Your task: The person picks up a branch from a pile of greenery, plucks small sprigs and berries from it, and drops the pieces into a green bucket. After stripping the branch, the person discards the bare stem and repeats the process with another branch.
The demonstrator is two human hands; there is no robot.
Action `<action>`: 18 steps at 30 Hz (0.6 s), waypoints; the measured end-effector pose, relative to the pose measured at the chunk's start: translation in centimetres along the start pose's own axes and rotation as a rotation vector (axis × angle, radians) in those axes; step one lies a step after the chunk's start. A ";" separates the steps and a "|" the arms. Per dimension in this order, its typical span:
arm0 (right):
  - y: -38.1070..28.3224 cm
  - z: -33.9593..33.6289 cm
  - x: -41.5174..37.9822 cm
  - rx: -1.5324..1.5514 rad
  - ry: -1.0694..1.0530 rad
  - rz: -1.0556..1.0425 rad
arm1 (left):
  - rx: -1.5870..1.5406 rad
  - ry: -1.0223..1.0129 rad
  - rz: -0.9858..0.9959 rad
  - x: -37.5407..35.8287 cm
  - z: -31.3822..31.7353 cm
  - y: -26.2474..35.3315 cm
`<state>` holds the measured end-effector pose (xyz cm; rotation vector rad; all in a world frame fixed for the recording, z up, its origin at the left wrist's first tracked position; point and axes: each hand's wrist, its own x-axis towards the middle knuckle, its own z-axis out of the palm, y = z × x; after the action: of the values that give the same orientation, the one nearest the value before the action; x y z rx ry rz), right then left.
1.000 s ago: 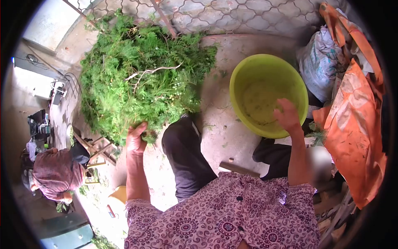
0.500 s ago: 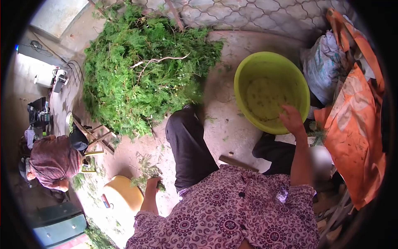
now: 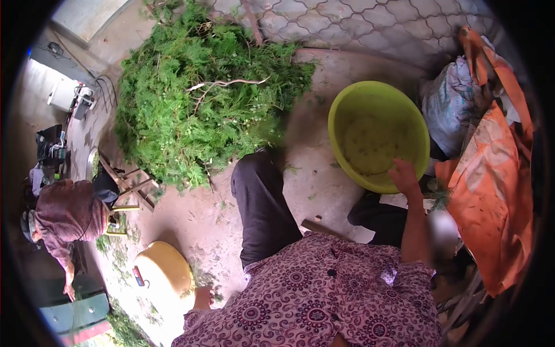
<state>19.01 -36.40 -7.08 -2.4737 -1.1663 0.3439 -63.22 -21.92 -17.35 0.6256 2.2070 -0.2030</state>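
Note:
My right hand (image 3: 405,175) is over the near right rim of a yellow-green basin (image 3: 378,107), its fingers loosely bent and a little apart, with nothing visible in them. Small dark bits lie on the basin's bottom. At the lower left, my left hand (image 3: 203,297) is low beside a yellow rounded stool or tub (image 3: 167,266). A blurred green sprig (image 3: 204,279) shows just above this hand; its fingers are mostly hidden, so a hold on the sprig cannot be made out. A large heap of green branches (image 3: 191,110) lies beyond my knee, a bare twig (image 3: 231,82) on top.
A person (image 3: 72,211) is at the left, one arm stretched out, near a wooden folding stand (image 3: 132,184). Orange sheeting (image 3: 488,202) and a stuffed sack (image 3: 451,104) stand at the right. A wire lattice (image 3: 358,26) runs behind. A wooden piece (image 3: 326,229) lies between my legs.
My left hand has moved down and back toward my body, away from where it held the sprig. My right hand remains by the basin rim. The other person has stretched out an arm.

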 end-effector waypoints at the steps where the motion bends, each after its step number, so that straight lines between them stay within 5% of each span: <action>1: 0.4 0.0 0.0 -0.009 0.035 -0.011 | 0.040 0.007 0.023 -0.1 0.0 0.5; 11: 0.6 -0.1 0.2 0.213 0.107 0.121 | 0.441 0.023 0.259 -4.3 3.6 9.1; 13: 1.2 0.6 0.4 0.387 0.340 0.437 | 0.483 -0.006 0.312 -5.7 4.5 10.2; 17: 7.3 5.5 -1.4 0.329 0.610 0.652 | 0.614 -0.090 0.463 -8.4 4.4 10.9; 18: 7.5 5.9 -2.0 0.649 0.670 0.753 | 0.641 -0.111 0.501 -8.7 4.4 11.0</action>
<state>20.73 -40.91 -15.60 -2.0539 0.1606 0.0427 -50.03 -17.15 -13.07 1.4500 1.7892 -0.6713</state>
